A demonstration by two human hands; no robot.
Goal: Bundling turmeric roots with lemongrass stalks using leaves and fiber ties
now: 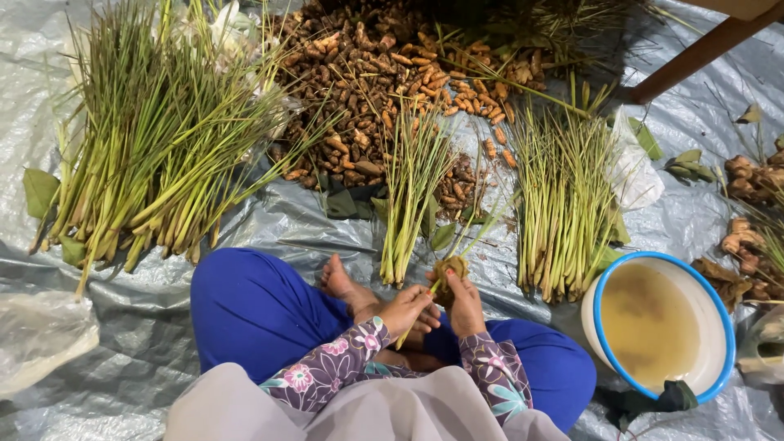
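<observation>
1. Work surface: a grey tarpaulin (147, 343) spread on the floor. The person sits cross-legged at its near edge, in blue trousers with floral sleeves.
2. Left hand (406, 309): fingers curled narrowly around the lower end of a thin green stalk (420, 306), which slants up toward the other hand.
3. Right hand (465, 304): closed around a small brown root clump (450, 269), held just above the lap, in front of the bare foot (341, 282).
4. Handling judgement: the stalk looks light and flexible and is likely to bend or snap if pinched mid-length; hold it near the firm base. The clump looks hard, knobbly and soil-coated; grip it around the body, not by the loose fibres.
5. Surroundings: a middle stalk bundle (412, 188) lies just beyond the hands; a right bundle (563, 204) beside it; a large pile (155, 139) toward the far left corner.
6. A heap of orange-brown rhizomes (376, 73) covers the far edge.
7. A white basin with a blue rim (600, 286), holding cloudy water, stands at the right edge.
</observation>
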